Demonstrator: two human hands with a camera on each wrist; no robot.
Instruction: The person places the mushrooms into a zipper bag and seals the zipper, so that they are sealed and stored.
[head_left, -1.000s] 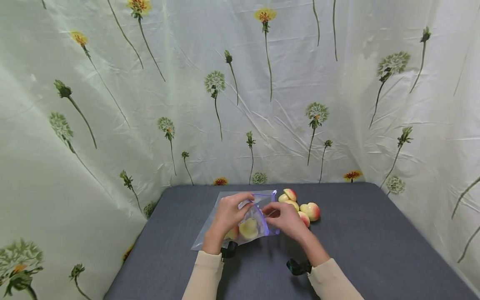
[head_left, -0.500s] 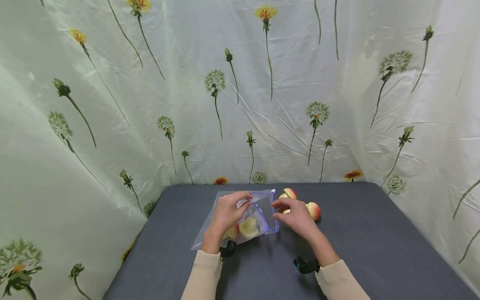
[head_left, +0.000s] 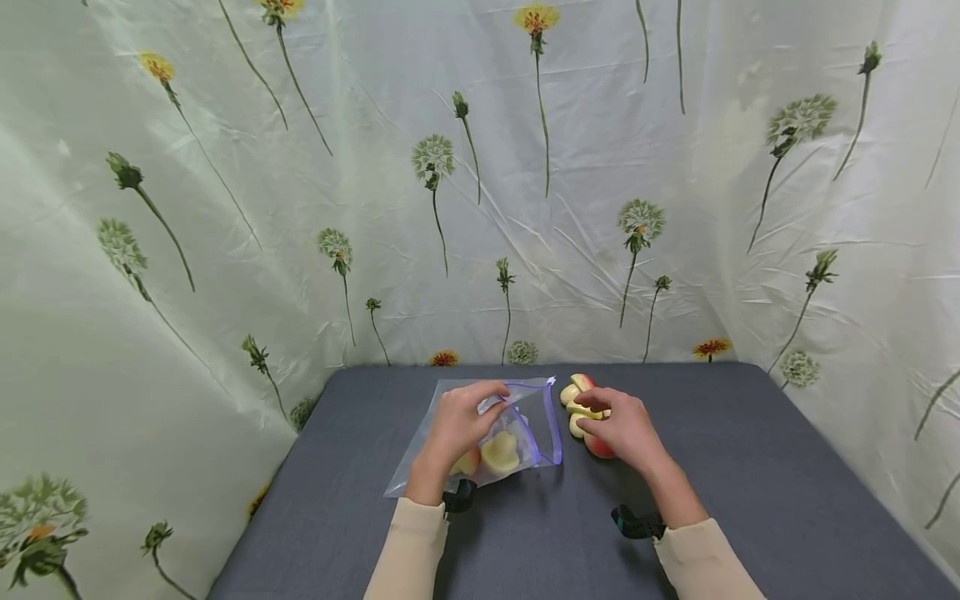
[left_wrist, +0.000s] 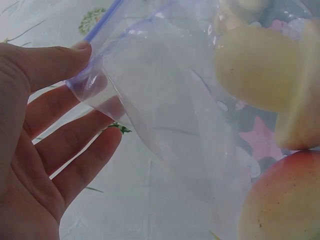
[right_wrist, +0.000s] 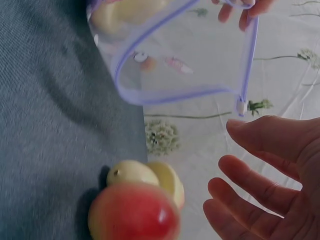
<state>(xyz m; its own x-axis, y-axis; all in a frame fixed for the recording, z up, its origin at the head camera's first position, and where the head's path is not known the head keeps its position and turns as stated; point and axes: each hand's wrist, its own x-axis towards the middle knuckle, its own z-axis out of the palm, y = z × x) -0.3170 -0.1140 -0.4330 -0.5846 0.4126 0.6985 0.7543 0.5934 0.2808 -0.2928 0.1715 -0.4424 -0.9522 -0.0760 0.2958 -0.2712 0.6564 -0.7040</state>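
Observation:
My left hand (head_left: 459, 425) pinches the upper edge of a clear zip bag (left_wrist: 165, 160) between thumb and index finger, and the other fingers spread behind the plastic. The bag's purple-rimmed mouth (right_wrist: 125, 65) gapes to the right. Pale apple pieces (head_left: 500, 452) with red-blushed skin lie inside it. My right hand (head_left: 622, 425) hovers over a small pile of cut apple pieces (head_left: 600, 447) just right of the bag. Its fingers are loosely bent and apart, holding nothing; in the right wrist view a red-skinned apple piece (right_wrist: 132, 212) lies below them. The hand partly hides the pile in the head view.
Everything lies on a dark grey table (head_left: 375, 533). A white slider (right_wrist: 241, 107) sits at the corner of the bag's zip. Behind the table hangs a pale curtain (head_left: 480, 208) with printed dandelions. Black cameras (head_left: 637, 523) are strapped to both wrists.
My right hand has left the bag's mouth and moved right, over the apple pieces. The mouth's right rim now shows fully. My left hand keeps its pinch, almost unmoved.

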